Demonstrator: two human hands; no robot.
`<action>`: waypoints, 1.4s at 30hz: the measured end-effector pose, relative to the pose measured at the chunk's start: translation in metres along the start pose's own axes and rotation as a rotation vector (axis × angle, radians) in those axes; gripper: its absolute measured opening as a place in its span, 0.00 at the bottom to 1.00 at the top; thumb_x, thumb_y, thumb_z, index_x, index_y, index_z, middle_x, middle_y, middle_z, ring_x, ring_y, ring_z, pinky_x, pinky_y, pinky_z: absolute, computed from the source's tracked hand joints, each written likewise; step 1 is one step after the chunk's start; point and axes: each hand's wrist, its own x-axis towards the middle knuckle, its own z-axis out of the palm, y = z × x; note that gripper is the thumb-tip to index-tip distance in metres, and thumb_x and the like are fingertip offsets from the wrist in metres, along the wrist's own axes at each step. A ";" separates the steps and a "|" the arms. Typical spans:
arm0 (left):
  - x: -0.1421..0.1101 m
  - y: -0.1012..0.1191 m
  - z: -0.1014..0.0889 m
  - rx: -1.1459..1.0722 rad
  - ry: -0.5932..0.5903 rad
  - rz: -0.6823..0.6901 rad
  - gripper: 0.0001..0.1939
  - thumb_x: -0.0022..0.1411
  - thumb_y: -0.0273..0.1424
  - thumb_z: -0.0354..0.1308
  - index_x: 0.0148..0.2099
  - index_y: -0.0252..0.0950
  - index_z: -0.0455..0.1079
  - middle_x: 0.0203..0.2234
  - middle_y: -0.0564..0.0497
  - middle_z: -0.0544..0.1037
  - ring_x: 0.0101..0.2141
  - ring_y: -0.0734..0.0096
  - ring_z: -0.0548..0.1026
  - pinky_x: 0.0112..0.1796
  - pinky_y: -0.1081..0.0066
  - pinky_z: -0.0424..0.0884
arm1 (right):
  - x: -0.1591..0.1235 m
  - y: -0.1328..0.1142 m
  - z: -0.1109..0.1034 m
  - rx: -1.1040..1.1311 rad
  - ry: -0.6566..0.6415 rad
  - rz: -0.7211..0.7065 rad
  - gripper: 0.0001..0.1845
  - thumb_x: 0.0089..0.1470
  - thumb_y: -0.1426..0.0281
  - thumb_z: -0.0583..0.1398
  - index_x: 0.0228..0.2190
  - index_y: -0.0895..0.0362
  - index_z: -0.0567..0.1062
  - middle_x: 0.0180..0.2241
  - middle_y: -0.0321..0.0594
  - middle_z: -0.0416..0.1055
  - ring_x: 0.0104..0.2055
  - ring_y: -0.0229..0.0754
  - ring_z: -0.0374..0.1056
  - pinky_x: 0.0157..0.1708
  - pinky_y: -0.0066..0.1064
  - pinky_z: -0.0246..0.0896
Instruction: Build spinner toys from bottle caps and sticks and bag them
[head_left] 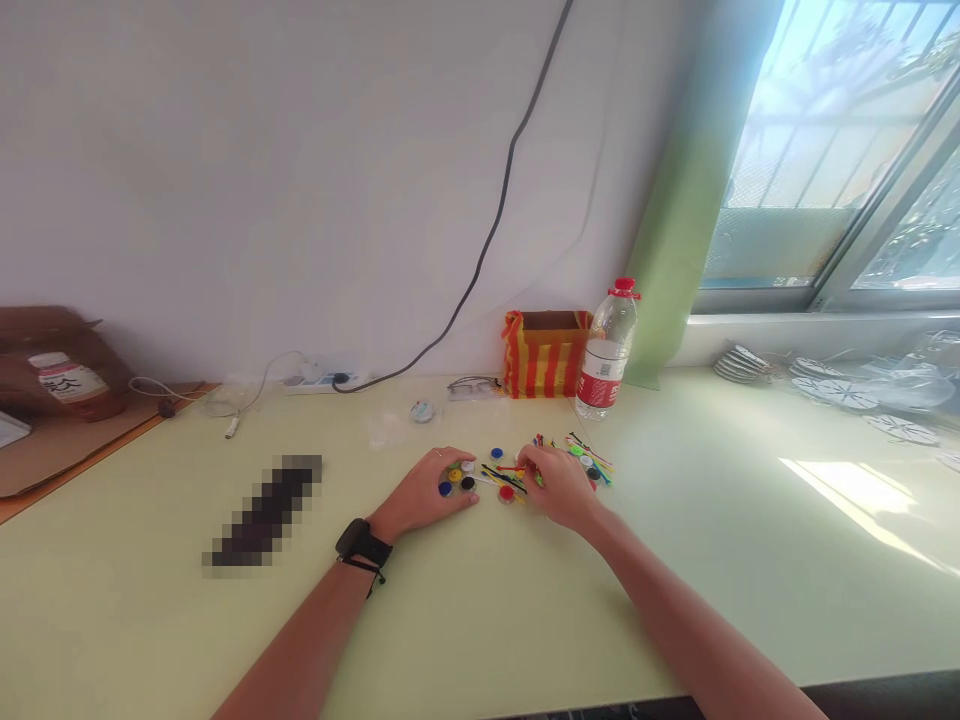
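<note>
My left hand (427, 488) rests on the pale table, thumb and fingers apart and curved around a group of small round pieces. Among these are a yellow piece (454, 475), a black piece (468, 483), a blue piece (445, 489) and a white piece (469, 467). With its fingertips, my right hand (559, 482) pinches a thin red arrow-shaped stick (510, 469). Between the hands lie dark and white thin sticks (495, 478), a red round piece (506, 494) and another blue round piece (496, 454). More coloured sticks and round pieces lie partly hidden behind my right hand.
Behind the pieces stand a red-and-yellow striped box (547, 360) and a clear bottle (604, 350) with a red cap. Glasses (472, 385) and a small round item (421, 411) lie near the wall. Patterned discs (832, 390) are at right, a pixelated dark object (262, 515) at left.
</note>
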 end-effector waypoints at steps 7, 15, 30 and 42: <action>0.000 0.038 0.018 0.053 0.004 0.144 0.21 0.61 0.42 0.67 0.56 0.52 0.76 0.62 0.51 0.71 0.63 0.48 0.62 0.63 0.47 0.62 | 0.002 0.003 -0.001 -0.034 0.077 0.061 0.07 0.55 0.76 0.56 0.34 0.54 0.72 0.32 0.38 0.77 0.34 0.43 0.69 0.33 0.31 0.50; 0.000 0.040 0.017 0.002 -0.017 0.143 0.03 0.61 0.36 0.65 0.37 0.45 0.78 0.55 0.53 0.76 0.60 0.53 0.66 0.60 0.51 0.66 | 0.002 0.004 -0.002 0.001 0.079 0.059 0.08 0.55 0.77 0.55 0.33 0.54 0.72 0.32 0.37 0.77 0.33 0.42 0.68 0.32 0.30 0.50; -0.003 -0.005 0.016 0.042 -0.114 0.017 0.26 0.74 0.44 0.49 0.71 0.48 0.60 0.70 0.52 0.60 0.71 0.55 0.52 0.69 0.50 0.54 | -0.007 -0.015 0.004 -0.054 -0.078 -0.155 0.06 0.61 0.69 0.60 0.40 0.54 0.78 0.39 0.42 0.79 0.45 0.46 0.71 0.45 0.34 0.60; -0.004 0.006 0.016 0.092 -0.080 0.045 0.29 0.73 0.46 0.52 0.72 0.51 0.57 0.72 0.53 0.54 0.73 0.51 0.45 0.68 0.47 0.54 | -0.013 -0.026 0.001 -0.118 -0.124 -0.192 0.11 0.63 0.62 0.61 0.42 0.55 0.78 0.39 0.45 0.80 0.46 0.50 0.72 0.49 0.39 0.61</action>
